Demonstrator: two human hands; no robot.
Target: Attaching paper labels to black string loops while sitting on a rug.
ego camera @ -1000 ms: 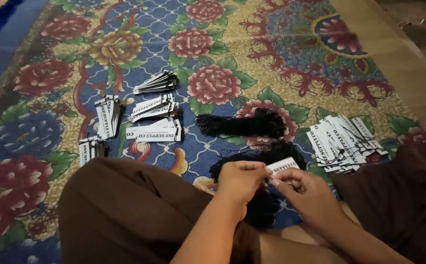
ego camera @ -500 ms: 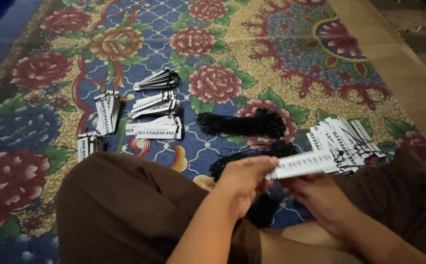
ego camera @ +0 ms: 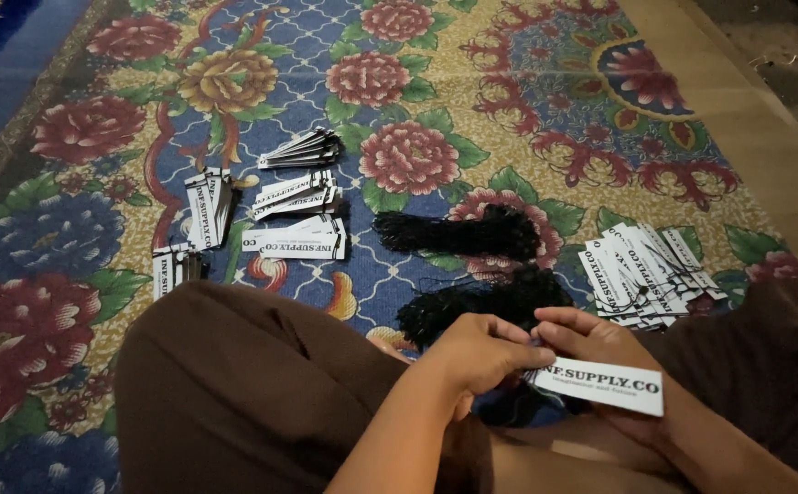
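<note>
Fingers (ego camera: 509,340) of the left hand (ego camera: 474,359) pinch a black string at the white tag (ego camera: 598,386), which the right hand (ego camera: 600,352) grips; threading looks underway, and next needs pulling through.

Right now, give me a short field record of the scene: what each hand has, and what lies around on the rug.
left hand: left hand pinches the end of a white card tag, by a dark string
right hand: right hand holds the same tag from behind
black strings: two bundles on the rug, above the hands
loose tags: heap at right
sorted tags: small stacks at left
surface: flowered rug
</note>
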